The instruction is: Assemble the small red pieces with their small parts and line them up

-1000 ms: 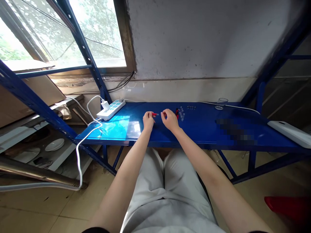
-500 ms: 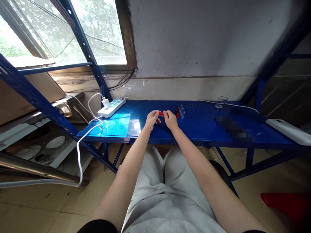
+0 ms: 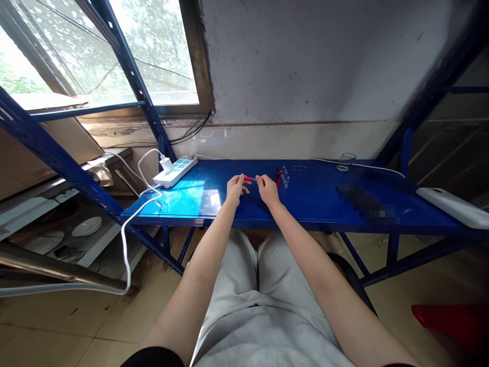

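Note:
My left hand pinches a slim red pen-like piece, which points to the right above the front half of the blue table. A thin, clear or pale part continues from its right end into the fingertips of my right hand. Whether the two pieces are joined or only lined up I cannot tell. Just beyond my right hand lie small red and black pieces. Beside them are several small clear pieces, and farther back several tiny metallic pieces form a row.
A white power strip with a plugged-in charger rests at the left of the blue table, its cable hanging over the edge. At the back right stands a clear glass. A blurred dark object and a white device lie to the right.
My hands have moved slightly apart, the left one shifting a little left with the red piece. A thin clear or pale section now shows between the red piece and my right fingertips.

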Demonstrator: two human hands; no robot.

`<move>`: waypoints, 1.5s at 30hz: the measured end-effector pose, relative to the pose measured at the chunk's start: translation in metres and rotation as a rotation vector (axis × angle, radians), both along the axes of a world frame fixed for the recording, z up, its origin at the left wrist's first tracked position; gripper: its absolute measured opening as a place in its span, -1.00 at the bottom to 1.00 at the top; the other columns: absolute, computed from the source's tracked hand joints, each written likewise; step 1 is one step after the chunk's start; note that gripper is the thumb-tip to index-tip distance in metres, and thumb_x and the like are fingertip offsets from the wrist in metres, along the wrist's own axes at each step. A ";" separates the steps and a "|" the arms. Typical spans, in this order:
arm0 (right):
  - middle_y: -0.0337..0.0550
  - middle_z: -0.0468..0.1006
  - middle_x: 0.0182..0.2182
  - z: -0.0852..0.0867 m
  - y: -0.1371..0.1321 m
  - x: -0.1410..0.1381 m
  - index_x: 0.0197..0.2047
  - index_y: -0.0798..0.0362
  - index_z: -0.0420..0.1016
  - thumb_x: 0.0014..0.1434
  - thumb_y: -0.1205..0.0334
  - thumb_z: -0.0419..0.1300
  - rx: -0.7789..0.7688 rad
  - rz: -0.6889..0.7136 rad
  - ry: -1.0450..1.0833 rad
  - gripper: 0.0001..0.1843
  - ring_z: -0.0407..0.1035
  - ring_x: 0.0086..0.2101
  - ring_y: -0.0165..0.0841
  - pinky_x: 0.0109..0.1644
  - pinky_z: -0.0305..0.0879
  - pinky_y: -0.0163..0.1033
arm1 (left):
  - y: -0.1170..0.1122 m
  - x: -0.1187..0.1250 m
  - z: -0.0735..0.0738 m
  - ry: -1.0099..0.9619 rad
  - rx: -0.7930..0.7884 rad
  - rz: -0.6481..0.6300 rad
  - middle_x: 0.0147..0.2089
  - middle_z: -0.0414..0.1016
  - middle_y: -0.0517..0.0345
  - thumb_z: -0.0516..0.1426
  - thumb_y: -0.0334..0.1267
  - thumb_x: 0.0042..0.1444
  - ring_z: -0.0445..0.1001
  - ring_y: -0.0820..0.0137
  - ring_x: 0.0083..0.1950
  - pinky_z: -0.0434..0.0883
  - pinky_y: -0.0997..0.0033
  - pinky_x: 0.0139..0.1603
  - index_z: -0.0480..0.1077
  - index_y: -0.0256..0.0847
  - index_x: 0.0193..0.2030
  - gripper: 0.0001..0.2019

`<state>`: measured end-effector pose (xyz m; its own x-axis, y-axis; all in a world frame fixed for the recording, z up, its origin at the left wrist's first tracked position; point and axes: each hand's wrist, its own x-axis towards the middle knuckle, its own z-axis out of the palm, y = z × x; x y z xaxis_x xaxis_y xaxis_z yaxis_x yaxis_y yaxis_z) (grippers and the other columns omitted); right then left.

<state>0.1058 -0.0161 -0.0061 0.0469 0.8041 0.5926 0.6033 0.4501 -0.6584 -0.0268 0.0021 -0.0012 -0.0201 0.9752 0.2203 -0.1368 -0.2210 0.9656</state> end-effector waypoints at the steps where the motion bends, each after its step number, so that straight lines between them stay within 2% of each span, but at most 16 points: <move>1: -0.26 0.24 -0.59 0.000 0.000 0.000 -0.50 -0.01 0.12 0.24 -0.15 -0.24 -0.004 0.000 -0.001 -0.53 0.16 -0.55 -0.41 -0.46 0.02 -0.30 | 0.000 0.000 0.000 -0.021 -0.002 -0.001 -0.37 0.50 0.06 0.05 0.01 0.10 0.32 0.60 -0.68 0.07 0.59 -0.69 0.33 -0.30 -0.31 -0.66; 6: -0.26 0.26 -0.59 0.000 0.001 0.001 -0.47 0.00 0.18 0.24 -0.13 -0.21 0.001 -0.012 0.035 -0.55 0.19 -0.54 -0.41 -0.46 0.03 -0.30 | -0.004 0.000 0.005 -0.130 -0.015 -0.089 -0.33 0.48 0.06 0.13 0.02 0.01 0.34 0.61 -0.64 0.10 0.60 -0.68 0.33 -0.30 -0.29 -0.64; 9: -0.25 0.30 -0.55 0.000 0.002 0.002 -0.45 0.00 0.20 0.24 -0.11 -0.18 0.003 -0.013 0.065 -0.58 0.20 -0.52 -0.41 -0.45 0.06 -0.31 | -0.004 0.000 0.006 -0.133 -0.033 -0.180 -0.30 0.47 0.08 0.20 -0.04 -0.05 0.33 0.63 -0.61 0.14 0.61 -0.66 0.35 -0.29 -0.24 -0.65; 11: -0.23 0.33 -0.53 -0.001 0.002 0.002 -0.42 0.01 0.22 0.24 -0.09 -0.16 0.002 -0.012 0.073 -0.60 0.22 -0.51 -0.40 -0.43 0.08 -0.31 | -0.003 0.000 0.006 -0.131 -0.039 -0.188 -0.31 0.47 0.10 0.21 -0.07 -0.05 0.31 0.65 -0.60 0.14 0.62 -0.65 0.35 -0.28 -0.24 -0.67; 17: -0.17 0.41 -0.38 -0.006 0.005 0.000 -0.28 0.02 0.27 0.21 0.04 -0.06 0.020 0.053 0.022 -0.76 0.29 -0.41 -0.38 -0.38 0.15 -0.30 | -0.003 0.000 0.006 -0.151 -0.030 -0.082 -0.35 0.43 0.12 0.19 -0.07 -0.03 0.26 0.67 -0.61 0.11 0.63 -0.68 0.33 -0.29 -0.28 -0.69; 22: -0.10 0.38 -0.31 -0.006 0.005 0.000 -0.30 0.03 0.31 0.18 0.14 -0.02 0.059 0.030 -0.127 -0.83 0.28 -0.35 -0.33 -0.36 0.16 -0.27 | 0.001 -0.001 0.003 -0.102 -0.017 -0.007 -0.38 0.41 0.14 0.18 -0.04 -0.03 0.26 0.67 -0.61 0.12 0.64 -0.68 0.32 -0.29 -0.30 -0.67; 25: -0.08 0.35 -0.30 -0.004 0.004 0.000 -0.33 0.03 0.30 0.17 0.17 0.00 0.061 -0.009 -0.165 -0.86 0.27 -0.33 -0.31 -0.35 0.17 -0.25 | 0.004 -0.003 -0.001 -0.124 0.000 0.061 -0.40 0.39 0.18 0.17 -0.04 -0.02 0.26 0.67 -0.63 0.11 0.63 -0.68 0.31 -0.28 -0.32 -0.69; 29: -0.12 0.32 -0.37 -0.002 0.001 0.000 -0.33 0.03 0.28 0.17 0.18 -0.02 0.007 -0.061 -0.125 -0.86 0.23 -0.41 -0.34 -0.40 0.13 -0.27 | 0.005 -0.004 -0.002 -0.141 0.015 0.124 -0.41 0.37 0.20 0.17 -0.04 -0.01 0.25 0.67 -0.63 0.11 0.63 -0.68 0.30 -0.27 -0.32 -0.70; 38: -0.17 0.41 -0.47 -0.003 0.007 0.003 -0.35 0.03 0.30 0.11 0.04 0.04 -0.029 -0.083 0.054 -0.78 0.28 -0.45 -0.35 -0.36 0.20 -0.25 | 0.003 0.002 -0.001 -0.005 0.050 0.145 -0.43 0.39 0.18 0.15 -0.04 0.00 0.25 0.64 -0.63 0.13 0.60 -0.66 0.33 -0.27 -0.32 -0.71; 42: -0.12 0.47 -0.45 0.004 0.004 0.016 -0.37 0.04 0.34 0.06 0.02 0.08 -0.063 -0.091 0.131 -0.75 0.33 -0.45 -0.33 -0.36 0.24 -0.22 | 0.001 0.012 -0.003 0.194 0.149 0.068 -0.46 0.42 0.15 0.18 -0.10 -0.04 0.32 0.56 -0.54 0.27 0.56 -0.54 0.38 -0.27 -0.35 -0.75; 45: -0.13 0.49 -0.47 0.012 -0.003 0.038 -0.40 0.04 0.37 0.02 0.05 0.13 -0.107 -0.095 0.097 -0.78 0.35 -0.45 -0.33 -0.37 0.24 -0.23 | -0.001 0.023 -0.004 0.386 0.260 0.010 -0.46 0.44 0.12 0.19 -0.14 -0.05 0.34 0.49 -0.47 0.30 0.50 -0.43 0.43 -0.26 -0.39 -0.79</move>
